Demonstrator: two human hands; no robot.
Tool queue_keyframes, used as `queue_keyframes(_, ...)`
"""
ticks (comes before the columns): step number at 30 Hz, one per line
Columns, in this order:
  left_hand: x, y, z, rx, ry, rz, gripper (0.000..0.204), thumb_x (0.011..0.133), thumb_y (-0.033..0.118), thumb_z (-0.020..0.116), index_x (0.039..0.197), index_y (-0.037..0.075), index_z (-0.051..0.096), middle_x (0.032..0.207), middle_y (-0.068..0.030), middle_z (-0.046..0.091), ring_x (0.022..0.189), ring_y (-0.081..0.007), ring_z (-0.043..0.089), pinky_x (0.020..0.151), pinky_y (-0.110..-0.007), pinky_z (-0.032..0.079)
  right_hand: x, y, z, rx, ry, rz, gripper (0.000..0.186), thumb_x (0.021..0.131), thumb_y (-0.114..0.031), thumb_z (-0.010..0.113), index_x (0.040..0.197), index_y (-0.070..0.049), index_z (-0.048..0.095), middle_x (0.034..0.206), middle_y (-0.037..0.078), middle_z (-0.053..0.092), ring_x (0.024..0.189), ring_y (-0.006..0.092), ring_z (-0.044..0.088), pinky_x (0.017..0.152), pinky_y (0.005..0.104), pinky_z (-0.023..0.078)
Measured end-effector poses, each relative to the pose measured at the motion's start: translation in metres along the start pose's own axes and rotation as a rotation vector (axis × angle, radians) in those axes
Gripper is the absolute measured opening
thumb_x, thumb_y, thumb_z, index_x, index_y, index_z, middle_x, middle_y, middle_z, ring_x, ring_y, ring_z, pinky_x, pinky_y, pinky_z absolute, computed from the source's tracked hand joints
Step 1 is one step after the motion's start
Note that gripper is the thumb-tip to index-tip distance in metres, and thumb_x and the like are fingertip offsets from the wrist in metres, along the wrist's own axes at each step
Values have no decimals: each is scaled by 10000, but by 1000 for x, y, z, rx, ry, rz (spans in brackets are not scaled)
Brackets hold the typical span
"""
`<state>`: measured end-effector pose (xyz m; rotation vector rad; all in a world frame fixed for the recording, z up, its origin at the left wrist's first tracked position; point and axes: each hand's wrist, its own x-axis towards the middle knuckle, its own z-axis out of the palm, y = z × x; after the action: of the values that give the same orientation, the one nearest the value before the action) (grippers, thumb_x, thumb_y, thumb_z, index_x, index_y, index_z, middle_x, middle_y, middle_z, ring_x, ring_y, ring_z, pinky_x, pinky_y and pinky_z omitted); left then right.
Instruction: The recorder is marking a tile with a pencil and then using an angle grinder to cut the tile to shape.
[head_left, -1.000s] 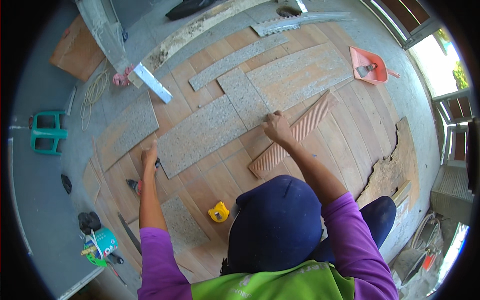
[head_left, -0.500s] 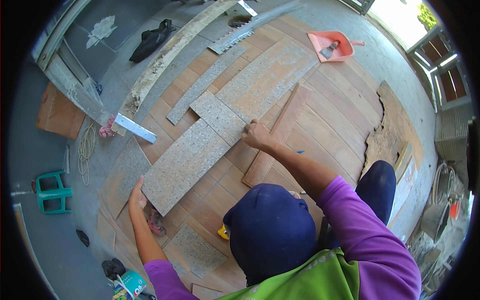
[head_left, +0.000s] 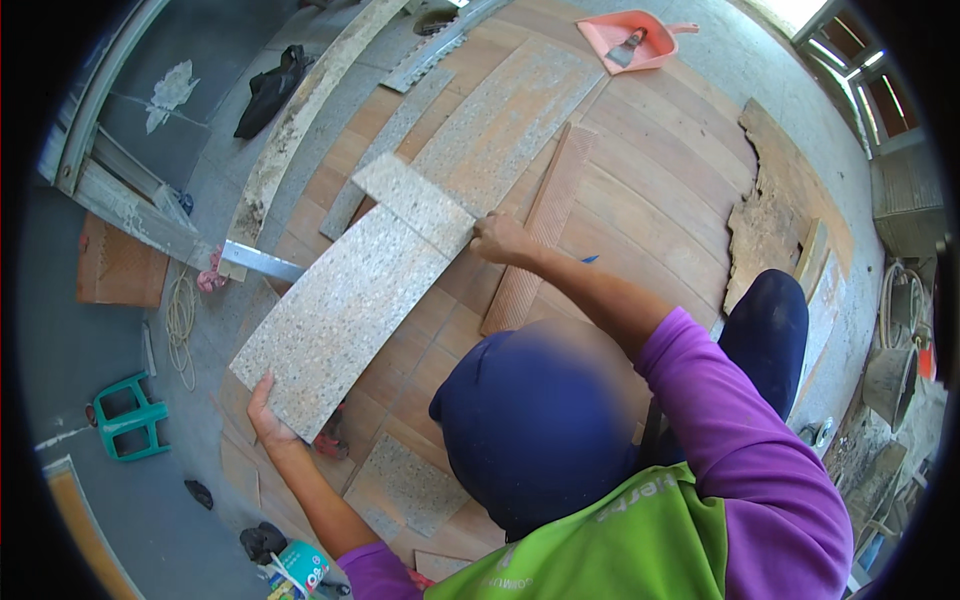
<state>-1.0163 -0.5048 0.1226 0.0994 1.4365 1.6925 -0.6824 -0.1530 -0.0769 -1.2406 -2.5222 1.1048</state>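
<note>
Hands work at either end of one speckled panel (head_left: 345, 310), which slants over the tiled floor (head_left: 640, 220), its left end apparently raised. Well to the panel's left stands a green stool (head_left: 130, 415). At the panel's lower-left corner is the left hand (head_left: 270, 415), thumb on the top face and palm against the edge, closed on it; its other fingers are hidden. A metal bar (head_left: 258, 262) meets the panel's upper-left edge, so that edge is best kept clear of it. A red object (head_left: 335, 445) shows just below the panel's lower corner; nothing should be set down onto it. At the panel's right edge is the right hand (head_left: 500, 240), fingers curled in; whether it pinches the edge I cannot tell. A seam crosses the panel near there, so both ends probably want even support, without twisting, and fingertips kept out from underneath when lowering. Beyond the panel's right edge lies a ribbed strip (head_left: 545, 230), with a pink dustpan (head_left: 655, 45) farther off.
</note>
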Motion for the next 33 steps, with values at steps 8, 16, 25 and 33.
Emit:
queue_keyframes(8, -17, -6, -21, 4, -5, 91, 588, 965, 142, 653, 1492, -73, 507, 1468, -230, 611, 1339, -398, 599, 1173, -524, 441, -13, -16, -8, 252, 11, 87, 467, 912, -317, 640, 1160, 66, 738, 1197, 319, 720, 1150, 475, 681, 1040, 500, 528)
queue_keyframes(16, -48, 24, 60, 364, -138, 420, 819, 805, 77, 683, 1578, -47, 443, 1487, -202, 593, 1362, -320, 582, 1216, -446, 375, 8, -34, -81, 15, 484, -15, 764, 965, -368, 720, 1546, 47, 448, 1504, 290, 556, 1440, 418, 505, 1179, 505, 430)
queue_keyframes(25, -28, 104, 173, 913, -544, 418, 655, 827, 31, 704, 1462, -78, 585, 1385, -189, 679, 1294, -264, 632, 1169, -400, 419, -43, -93, -225, -434, 5, -689, 626, 932, -352, 772, 1423, 3, 611, 1389, 188, 666, 1389, 370, 520, 1203, 512, 379)
queue_keyframes(33, -18, 125, 314, 1190, -677, 656, 605, 967, 87, 728, 1516, -61, 523, 1496, -205, 613, 1368, -269, 586, 1183, -399, 420, -59, -50, -175, 332, 164, -498, 372, 922, -349, 757, 1011, 11, 721, 765, 242, 680, 730, 422, 688, 686, 487, 527)
